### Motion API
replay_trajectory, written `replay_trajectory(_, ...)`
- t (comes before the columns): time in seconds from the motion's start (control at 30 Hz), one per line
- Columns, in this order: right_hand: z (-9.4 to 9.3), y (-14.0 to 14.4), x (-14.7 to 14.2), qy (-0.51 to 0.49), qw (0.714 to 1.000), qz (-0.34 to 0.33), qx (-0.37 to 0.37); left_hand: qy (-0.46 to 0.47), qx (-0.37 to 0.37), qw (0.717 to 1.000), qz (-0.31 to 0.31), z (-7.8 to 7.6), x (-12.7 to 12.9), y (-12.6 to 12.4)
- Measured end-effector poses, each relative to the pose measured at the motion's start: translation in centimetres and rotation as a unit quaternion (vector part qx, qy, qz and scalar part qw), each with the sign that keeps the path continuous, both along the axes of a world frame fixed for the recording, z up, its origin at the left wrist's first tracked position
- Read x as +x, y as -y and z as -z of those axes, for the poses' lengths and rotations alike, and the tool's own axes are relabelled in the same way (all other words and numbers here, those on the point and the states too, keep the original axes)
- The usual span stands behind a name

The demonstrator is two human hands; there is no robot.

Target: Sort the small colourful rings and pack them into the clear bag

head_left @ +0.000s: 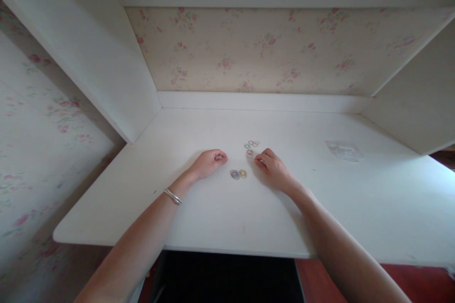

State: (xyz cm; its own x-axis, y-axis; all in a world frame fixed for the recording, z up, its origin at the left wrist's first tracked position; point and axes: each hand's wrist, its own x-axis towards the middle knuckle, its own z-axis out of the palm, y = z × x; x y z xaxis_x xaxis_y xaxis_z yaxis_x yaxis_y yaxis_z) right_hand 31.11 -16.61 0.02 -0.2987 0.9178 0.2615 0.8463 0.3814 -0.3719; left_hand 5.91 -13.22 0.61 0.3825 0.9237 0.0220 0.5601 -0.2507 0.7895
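While both hands rested on the white desk, the right hand pinched at a small ring; whether the curled left hand held anything could not be told. Such light rings (loose, close together) risked being scattered by a careless brush.

Soft, even daylight, faint shadows, slightly hazy focus, strong wide-angle bending at edges.

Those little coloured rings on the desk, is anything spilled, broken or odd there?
Nothing stands out. The small rings lie loose and flat on the white desk between the left hand and right hand. A clear plastic bag lies flat farther right.
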Motion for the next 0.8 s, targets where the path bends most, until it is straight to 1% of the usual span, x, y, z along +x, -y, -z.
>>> replay_trajectory(0.07,-0.3,0.8,-0.6,-0.040,0.998,-0.053,0.007,-0.005,0.005,1.000,0.001,0.0,0.0,0.0)
replay_trajectory(0.13,-0.5,1.5,-1.2,-0.060,0.993,-0.098,0.003,-0.006,0.007,1.000,0.003,-0.1,0.0,0.0)
replay_trajectory(0.23,-0.4,2.0,-1.9,-0.069,0.989,-0.132,-0.009,-0.003,0.008,1.000,0.007,0.0,0.0,0.0)
replay_trajectory(0.47,0.1,2.0,-2.3,-0.059,0.990,-0.126,0.005,-0.002,0.005,1.000,0.015,-0.1,0.0,0.0)
replay_trajectory(0.8,-0.9,2.6,-2.3,-0.031,0.991,-0.133,0.003,-0.011,0.010,1.000,0.010,-0.1,0.0,0.0)
